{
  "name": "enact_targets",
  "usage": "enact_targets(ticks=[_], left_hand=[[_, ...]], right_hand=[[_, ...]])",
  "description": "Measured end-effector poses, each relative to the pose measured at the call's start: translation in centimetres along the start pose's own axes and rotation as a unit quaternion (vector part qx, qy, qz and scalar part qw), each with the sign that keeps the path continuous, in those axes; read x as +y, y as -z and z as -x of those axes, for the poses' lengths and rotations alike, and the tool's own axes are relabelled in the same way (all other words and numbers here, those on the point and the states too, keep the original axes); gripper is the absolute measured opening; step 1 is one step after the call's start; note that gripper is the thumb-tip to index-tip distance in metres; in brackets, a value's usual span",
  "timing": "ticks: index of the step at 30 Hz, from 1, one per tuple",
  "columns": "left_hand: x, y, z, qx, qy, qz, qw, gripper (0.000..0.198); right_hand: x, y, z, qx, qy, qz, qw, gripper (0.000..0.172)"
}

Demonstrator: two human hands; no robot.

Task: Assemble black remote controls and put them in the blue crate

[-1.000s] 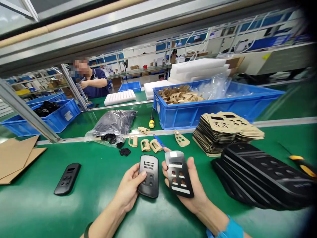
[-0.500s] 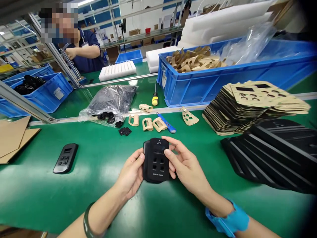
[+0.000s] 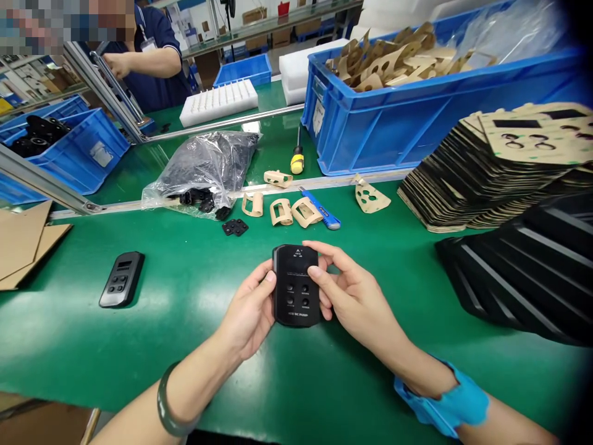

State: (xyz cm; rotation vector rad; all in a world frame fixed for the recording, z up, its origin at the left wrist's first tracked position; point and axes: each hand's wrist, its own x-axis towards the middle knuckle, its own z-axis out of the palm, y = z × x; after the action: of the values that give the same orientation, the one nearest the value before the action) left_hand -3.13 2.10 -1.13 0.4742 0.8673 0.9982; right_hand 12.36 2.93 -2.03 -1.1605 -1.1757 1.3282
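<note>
A black pump control panel (image 3: pixel 297 287), with small round buttons and white "DC PUMP" lettering, is held upright in front of me above the table. My left hand (image 3: pixel 250 309) grips its left edge, thumb on the front rim. On the other side my right hand (image 3: pixel 356 296) holds the right edge, thumb pressed on the face and fingers behind. The face plate lies flush over the housing, and the buttons show through its holes. A similar panel with a grey face (image 3: pixel 121 281) rests on the table to the left. Beyond my hands is a black rubber button pad (image 3: pixel 235 227).
Curled beige backing pieces (image 3: pixel 307 212) and a blue utility knife (image 3: pixel 324 213) lie ahead, with a yellow-handled screwdriver (image 3: pixel 297 159) behind. A bag of black parts (image 3: pixel 204 167), a blue bin (image 3: pixel 417 117) and stacked face plates (image 3: pixel 486 179) surround them. A co-worker (image 3: pixel 157 62) stands far left.
The face plate, which sat shifted and tilted over the housing, now lines up with it, and the buttons sit in its holes. My view has tilted down slightly.
</note>
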Motion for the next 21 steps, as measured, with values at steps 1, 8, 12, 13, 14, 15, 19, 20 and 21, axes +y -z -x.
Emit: enact_targets(ticks=[1,8,12,13,14,15,19,20,21], left_hand=[[0.00,-0.01,0.02,0.000,0.001,0.002,1.000,0.037],[-0.03,-0.05,0.05,0.002,0.000,-0.012,1.000,0.038],[-0.17,-0.11,0.08,0.012,-0.001,-0.017,1.000,0.048],[-0.19,-0.16,0.12,0.015,-0.001,-0.017,1.000,0.049],[-0.21,-0.22,0.18,0.017,-0.003,-0.018,1.000,0.050],[-0.23,-0.28,0.24,0.019,-0.004,-0.020,1.000,0.050],[-0.34,-0.35,0.44,0.010,-0.016,-0.051,0.999,0.053],[-0.39,-0.32,0.44,0.008,-0.020,-0.062,0.998,0.055],[-0.44,-0.27,0.42,0.008,-0.026,-0.072,0.997,0.057]], right_hand=[[0.01,0.02,0.00,-0.002,-0.001,-0.004,1.000,0.037],[0.24,-0.11,0.10,-0.001,-0.002,0.006,1.000,0.041],[0.30,-0.11,0.15,-0.002,-0.008,0.028,1.000,0.047],[0.29,-0.11,0.16,0.002,-0.008,0.030,1.000,0.047],[0.28,-0.12,0.17,0.005,-0.008,0.030,1.000,0.047],[0.27,-0.13,0.18,0.008,-0.009,0.031,0.999,0.047],[0.33,-0.22,0.20,0.013,-0.011,0.035,0.999,0.046],[0.40,-0.21,0.17,0.013,-0.012,0.035,0.999,0.047],[0.49,-0.18,0.12,0.015,-0.012,0.038,0.999,0.048]])
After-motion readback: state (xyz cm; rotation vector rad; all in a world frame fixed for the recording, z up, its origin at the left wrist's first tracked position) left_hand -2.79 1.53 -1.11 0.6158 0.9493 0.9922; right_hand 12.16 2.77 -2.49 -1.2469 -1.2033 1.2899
